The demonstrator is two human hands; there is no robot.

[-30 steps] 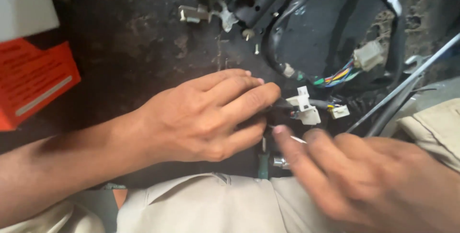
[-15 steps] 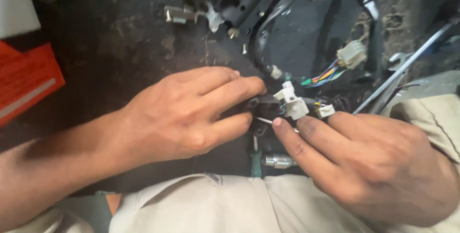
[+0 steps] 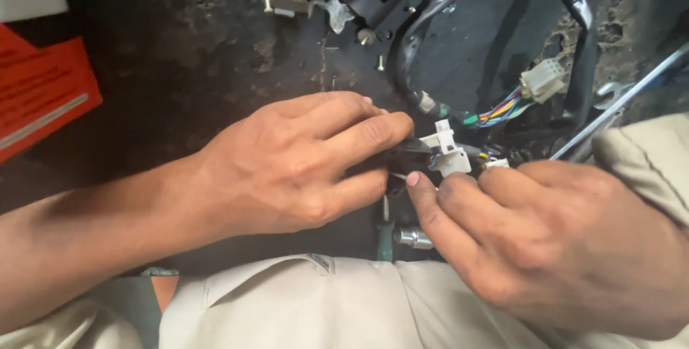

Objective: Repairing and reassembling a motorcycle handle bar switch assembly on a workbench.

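Both hands' grips (image 3: 301,162) (image 3: 552,241) pinch the white connector (image 3: 446,149) between them.

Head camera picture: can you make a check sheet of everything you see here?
Surface: dark, dirty floor.
Job's things: small white connector pinched between both hands.
Clutter: loose screws, metal bracket, socket bit.
Grippers: left hand and right hand both grip around the connector.
Cables: coloured wires lead to another white plug; black hose.
Surroundings: orange box, beige trousers, metal rod.
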